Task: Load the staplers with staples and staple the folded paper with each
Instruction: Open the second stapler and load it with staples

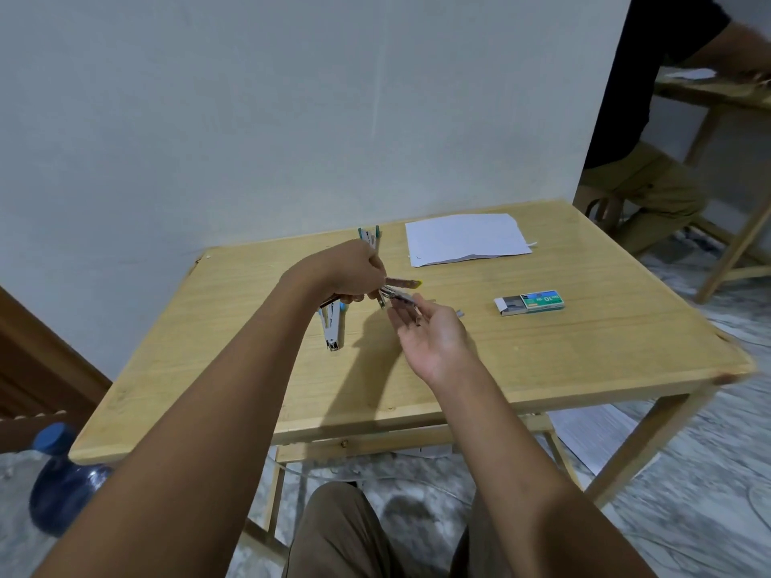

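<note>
Wooden table [584, 348] — an opened stapler [398, 294] is gripped in the curled left hand [350, 271], likely so it can be filled by the right hand [434, 335] — fingers loose, spread open.

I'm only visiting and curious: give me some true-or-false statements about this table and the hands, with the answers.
1. The left hand grips an opened stapler. True.
2. The staple box sits on the paper. False: the staple box lies on the bare table, apart from the paper.
3. The right hand is palm up beside the held stapler. True.
4. The paper is held in the right hand. False: the paper lies flat at the table's far side.
5. The blue bottle stands on the table. False: the blue bottle is on the floor.
</note>
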The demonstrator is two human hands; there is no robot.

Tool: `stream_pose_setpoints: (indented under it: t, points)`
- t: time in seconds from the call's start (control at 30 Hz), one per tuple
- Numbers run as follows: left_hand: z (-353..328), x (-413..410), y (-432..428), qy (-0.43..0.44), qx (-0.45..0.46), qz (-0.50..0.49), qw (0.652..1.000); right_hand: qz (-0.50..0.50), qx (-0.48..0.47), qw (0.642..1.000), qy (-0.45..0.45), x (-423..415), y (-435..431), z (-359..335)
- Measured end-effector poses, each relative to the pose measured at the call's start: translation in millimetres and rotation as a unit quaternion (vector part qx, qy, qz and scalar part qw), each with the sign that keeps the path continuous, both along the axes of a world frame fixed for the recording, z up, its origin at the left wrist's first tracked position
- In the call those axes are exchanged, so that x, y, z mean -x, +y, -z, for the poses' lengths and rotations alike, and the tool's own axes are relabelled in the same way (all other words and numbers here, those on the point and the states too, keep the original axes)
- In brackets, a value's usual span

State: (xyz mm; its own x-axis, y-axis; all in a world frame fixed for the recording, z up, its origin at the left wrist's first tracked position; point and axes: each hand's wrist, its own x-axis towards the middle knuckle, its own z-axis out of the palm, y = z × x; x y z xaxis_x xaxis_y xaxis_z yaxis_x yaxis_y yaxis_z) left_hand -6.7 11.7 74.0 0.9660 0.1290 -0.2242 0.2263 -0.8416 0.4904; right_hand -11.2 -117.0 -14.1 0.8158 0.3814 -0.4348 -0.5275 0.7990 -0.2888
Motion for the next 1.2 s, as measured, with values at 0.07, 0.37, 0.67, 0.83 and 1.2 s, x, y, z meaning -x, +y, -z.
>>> stream_pose_setpoints:
  t: [0.07,0.37,0.67,0.83,1.2]
  points:
    - [8,5,3,-0.022,0.113,-0.039,0.993,-0.005,0.026,0.999,-0.022,2,-6,-2]
    - [56,23,1,-0.066,0.475,-0.176,0.86,-0.021,0.669,0.628,-0.398,-31,-51,8]
    - [71,26,-14,-0.05,0.549,-0.194,0.811,-0.143,0.768,0.431,-0.451,-55,-67,22]
    - [75,29,-24,-0.021,0.591,-0.174,0.788,-0.109,0.751,0.443,-0.478,-54,-76,18]
    - [80,28,-45,0.007,0.634,-0.142,0.76,-0.098,0.804,0.442,-0.385,-76,-162,-4]
